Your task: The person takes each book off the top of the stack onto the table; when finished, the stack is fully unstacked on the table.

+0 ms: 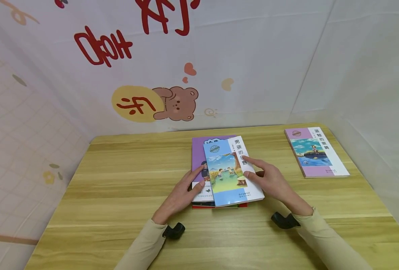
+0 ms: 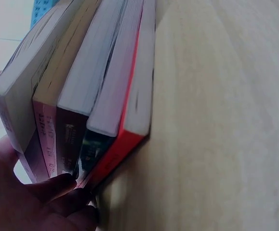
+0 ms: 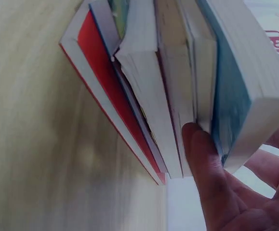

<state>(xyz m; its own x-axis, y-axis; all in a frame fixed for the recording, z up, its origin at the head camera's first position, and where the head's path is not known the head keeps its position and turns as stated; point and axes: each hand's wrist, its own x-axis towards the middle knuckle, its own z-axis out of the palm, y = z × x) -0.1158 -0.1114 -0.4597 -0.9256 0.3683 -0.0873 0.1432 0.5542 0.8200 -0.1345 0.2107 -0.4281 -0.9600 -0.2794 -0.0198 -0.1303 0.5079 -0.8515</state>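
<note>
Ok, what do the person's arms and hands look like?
The left sleeve and right sleeve are long, plain and beige. A black curved piece sits by each cuff. The left hand and right hand are gloveless; no cables show.

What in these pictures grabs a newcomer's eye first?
Probably the blue-and-white paperback lying askew atop a stack of books, with right fingers at its right edge and left fingers against the stack's left side. Next, the brown cartoon bear on the white backdrop behind the wooden table; then the lilac-and-white paperback apart near the table's far right corner.
</note>
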